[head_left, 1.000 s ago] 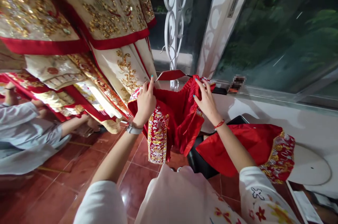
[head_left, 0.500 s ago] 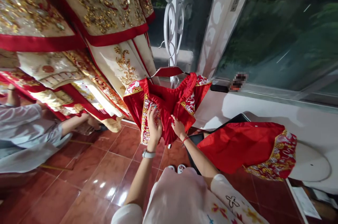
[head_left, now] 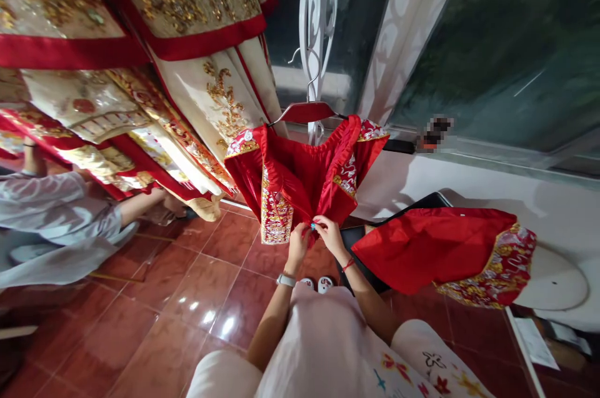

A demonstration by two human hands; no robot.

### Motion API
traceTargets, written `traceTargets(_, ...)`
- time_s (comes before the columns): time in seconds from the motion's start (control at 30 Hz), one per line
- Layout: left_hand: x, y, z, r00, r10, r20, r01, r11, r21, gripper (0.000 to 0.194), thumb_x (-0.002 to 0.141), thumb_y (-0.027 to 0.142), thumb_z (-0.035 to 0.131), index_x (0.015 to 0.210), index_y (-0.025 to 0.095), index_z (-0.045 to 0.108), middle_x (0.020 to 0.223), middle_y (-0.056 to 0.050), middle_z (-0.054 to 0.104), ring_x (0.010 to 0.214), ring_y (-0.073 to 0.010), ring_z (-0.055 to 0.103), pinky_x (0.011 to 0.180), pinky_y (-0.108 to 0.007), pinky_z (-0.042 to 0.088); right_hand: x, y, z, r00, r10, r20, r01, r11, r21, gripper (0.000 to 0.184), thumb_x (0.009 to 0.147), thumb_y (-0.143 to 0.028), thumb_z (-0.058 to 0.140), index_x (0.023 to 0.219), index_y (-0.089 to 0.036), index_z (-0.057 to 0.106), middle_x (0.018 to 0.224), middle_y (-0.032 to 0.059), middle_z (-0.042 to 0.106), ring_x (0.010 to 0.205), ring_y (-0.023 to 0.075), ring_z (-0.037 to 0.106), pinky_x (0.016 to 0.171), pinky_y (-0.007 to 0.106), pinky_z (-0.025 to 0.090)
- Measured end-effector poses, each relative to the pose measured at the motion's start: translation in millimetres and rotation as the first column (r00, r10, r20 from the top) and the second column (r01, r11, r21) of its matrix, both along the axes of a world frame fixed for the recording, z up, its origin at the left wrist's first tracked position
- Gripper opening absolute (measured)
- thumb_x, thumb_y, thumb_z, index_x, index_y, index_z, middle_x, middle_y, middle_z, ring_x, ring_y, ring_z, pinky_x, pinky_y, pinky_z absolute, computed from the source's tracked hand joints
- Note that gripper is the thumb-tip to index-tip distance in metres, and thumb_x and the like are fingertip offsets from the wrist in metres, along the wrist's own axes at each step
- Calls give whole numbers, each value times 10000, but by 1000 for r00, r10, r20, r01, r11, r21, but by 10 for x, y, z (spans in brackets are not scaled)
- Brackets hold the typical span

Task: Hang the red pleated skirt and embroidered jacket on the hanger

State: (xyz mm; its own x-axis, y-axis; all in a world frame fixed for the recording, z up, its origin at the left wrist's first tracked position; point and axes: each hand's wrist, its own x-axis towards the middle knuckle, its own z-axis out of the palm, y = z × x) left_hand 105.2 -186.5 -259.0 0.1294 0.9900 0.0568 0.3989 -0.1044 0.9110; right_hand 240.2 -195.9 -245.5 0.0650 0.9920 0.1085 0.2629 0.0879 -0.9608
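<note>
A red embroidered jacket [head_left: 300, 176] hangs on a red hanger [head_left: 304, 112] hooked to a white scrolled window grille [head_left: 317, 17]. My left hand [head_left: 300, 243] and my right hand [head_left: 329, 232] meet at the jacket's lower front edge, fingers pinched together on the red fabric. What lies between the fingertips is too small to make out. A watch sits on my left wrist, a red cord on my right.
Cream and gold embroidered robes [head_left: 187, 42] hang at the left. Another person in grey [head_left: 60, 223] crouches on the red tiled floor [head_left: 187, 298]. A second red garment [head_left: 450, 251] lies over a dark chair at the right, beside a white ledge [head_left: 469, 179].
My hands have moved down from the jacket's collar to its lower front edge and come together there. The view has shifted slightly upward.
</note>
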Motion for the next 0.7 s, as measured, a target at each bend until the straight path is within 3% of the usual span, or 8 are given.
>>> traceTargets(0.27, -21, -188, 97, 997, -63, -47, 67, 995, 80, 178, 937, 205, 465, 828, 176, 604, 849, -61, 653, 787, -184, 600, 741, -300, 471, -81, -284, 1, 952, -174, 252, 141, 979, 145, 256, 980, -245, 462, 897, -213, 702, 902, 87, 739, 831, 222, 701, 791, 335, 558)
traceTargets(0.47, 5, -254, 143, 992, -84, -95, 91, 993, 76, 178, 922, 148, 445, 799, 181, 569, 809, -38, 618, 751, -172, 586, 721, -285, 457, 50, -153, 396, 851, -359, 383, 234, 912, 336, 242, 965, -228, 544, 825, -218, 741, 984, 92, 600, 920, 226, 598, 822, 359, 536)
traceTargets(0.6, -4, -198, 292, 988, -52, -142, 71, 989, 132, 73, 916, 206, 521, 930, 178, 586, 950, -76, 649, 855, -206, 626, 777, -318, 489, 55, -108, 641, 864, -272, 423, 110, 923, 368, 165, 922, -222, 644, 810, -249, 764, 958, 75, 592, 904, 228, 556, 791, 360, 525)
traceTargets(0.7, 20, -141, 412, 973, -14, -232, 68, 971, 228, 111, 932, 230, 513, 999, 182, 587, 1014, -109, 661, 934, -243, 637, 832, -361, 493, -16, -173, 634, 896, -260, 360, 116, 920, 375, 161, 911, -209, 662, 795, -255, 764, 925, 60, 613, 888, 222, 565, 819, 375, 517)
